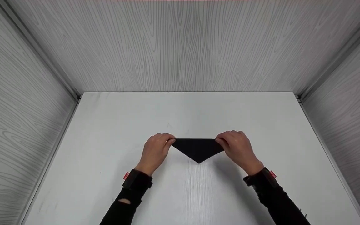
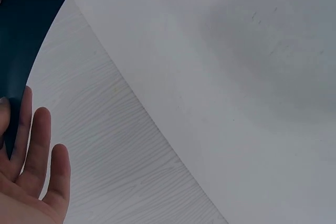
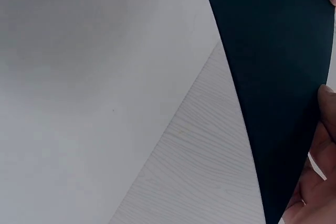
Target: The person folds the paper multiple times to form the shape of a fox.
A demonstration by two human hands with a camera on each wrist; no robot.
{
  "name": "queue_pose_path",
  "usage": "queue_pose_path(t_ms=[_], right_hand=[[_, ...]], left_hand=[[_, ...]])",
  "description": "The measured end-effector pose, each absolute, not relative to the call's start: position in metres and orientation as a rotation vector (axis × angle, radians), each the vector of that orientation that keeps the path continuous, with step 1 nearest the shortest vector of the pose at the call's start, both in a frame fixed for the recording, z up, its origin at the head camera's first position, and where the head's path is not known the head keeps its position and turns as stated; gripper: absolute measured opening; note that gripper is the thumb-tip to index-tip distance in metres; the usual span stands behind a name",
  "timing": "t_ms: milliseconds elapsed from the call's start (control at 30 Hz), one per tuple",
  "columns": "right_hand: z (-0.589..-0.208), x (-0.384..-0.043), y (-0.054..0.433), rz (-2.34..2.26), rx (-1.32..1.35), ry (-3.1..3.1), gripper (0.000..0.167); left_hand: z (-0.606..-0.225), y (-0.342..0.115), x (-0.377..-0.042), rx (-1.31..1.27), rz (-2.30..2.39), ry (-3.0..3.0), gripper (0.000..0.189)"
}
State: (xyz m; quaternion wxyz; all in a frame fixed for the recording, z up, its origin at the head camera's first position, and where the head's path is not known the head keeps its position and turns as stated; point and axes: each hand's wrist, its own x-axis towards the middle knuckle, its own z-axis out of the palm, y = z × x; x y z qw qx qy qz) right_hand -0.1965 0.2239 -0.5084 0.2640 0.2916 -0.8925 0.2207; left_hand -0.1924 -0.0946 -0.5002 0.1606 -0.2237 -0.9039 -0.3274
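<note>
A triangular sheet of dark paper (image 1: 198, 149) is stretched between both hands, its long straight edge at the top and its point downward. My left hand (image 1: 155, 151) pinches the left corner between thumb and fingers. At the opposite corner, my right hand (image 1: 237, 150) pinches the sheet in the same way. The left wrist view shows the paper (image 2: 29, 24) as dark teal, narrowing to a tip inside the left hand (image 2: 34, 177), whose other fingers extend behind it. In the right wrist view the sheet (image 3: 281, 61) bends slightly, with the right thumb (image 3: 328, 108) on its edge.
Under the hands lies a white tabletop (image 1: 105, 125), with shadows of the arms on it. Grey wood-grain panels rise at the back (image 1: 180, 47), the left (image 1: 17, 109) and the right (image 1: 348, 109). Black wrist straps (image 1: 137, 179) sit on both wrists.
</note>
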Motion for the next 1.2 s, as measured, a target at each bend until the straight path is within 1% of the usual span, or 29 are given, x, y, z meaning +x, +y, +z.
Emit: queue_pose_path(t_ms=[300, 533, 667, 1033, 1200], right_hand=[[-0.512, -0.201, 0.242, 0.612, 0.716, -2.456, 0.012], [-0.52, -0.203, 0.246, 0.71, 0.668, -2.584, 0.005], [-0.523, -0.204, 0.244, 0.712, 0.641, -2.621, 0.005], [-0.542, -0.21, 0.242, 0.634, 0.647, -2.697, 0.006], [-0.555, -0.216, 0.24, 0.586, 0.666, -2.728, 0.008]], left_hand=[[-0.505, -0.115, -0.193, -0.546, -1.045, -2.623, 0.006], [-0.509, -0.121, -0.194, -0.462, -1.122, -2.695, 0.01], [-0.511, -0.123, -0.194, -0.441, -1.135, -2.74, 0.009], [-0.528, -0.122, -0.2, -0.402, -0.981, -2.819, 0.005], [-0.539, -0.118, -0.203, -0.407, -0.858, -2.847, 0.007]])
